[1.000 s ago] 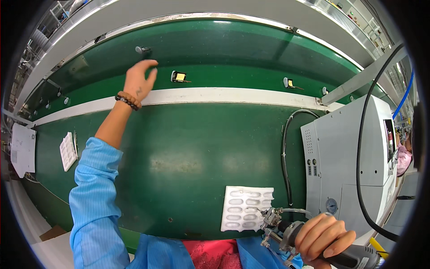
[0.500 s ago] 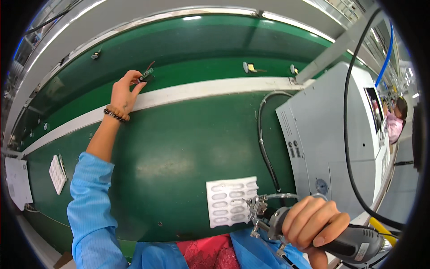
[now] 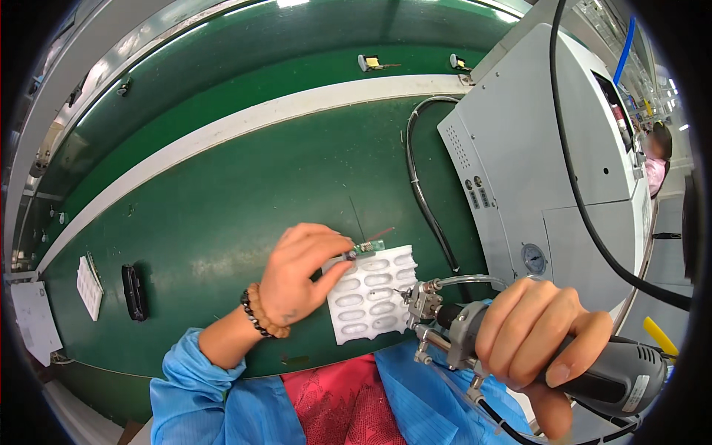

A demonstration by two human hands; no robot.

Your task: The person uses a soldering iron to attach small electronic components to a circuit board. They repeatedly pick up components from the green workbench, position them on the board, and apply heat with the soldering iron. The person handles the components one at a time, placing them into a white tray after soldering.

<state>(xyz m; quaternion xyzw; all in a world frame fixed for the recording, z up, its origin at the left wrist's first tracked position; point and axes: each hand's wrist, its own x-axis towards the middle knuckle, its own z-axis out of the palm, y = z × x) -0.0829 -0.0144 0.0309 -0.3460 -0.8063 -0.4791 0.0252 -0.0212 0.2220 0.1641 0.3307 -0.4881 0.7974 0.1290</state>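
Your left hand (image 3: pixel 300 274) pinches a small green circuit strip (image 3: pixel 368 246) just above the white blister tray (image 3: pixel 374 297) on the green worktop (image 3: pixel 222 215). Your right hand (image 3: pixel 538 345) wraps tightly around a grey powered hand tool (image 3: pixel 512 356), its metal tip beside the tray's right edge.

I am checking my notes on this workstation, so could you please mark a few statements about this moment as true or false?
1. The left hand pinches a small green circuit board over the white blister tray. True.
2. The right hand is empty. False: its grip is closed around a grey handheld power tool.
3. The blister tray lies on the green work surface. True.
4. The left wrist is bare. False: it wears a beaded bracelet.
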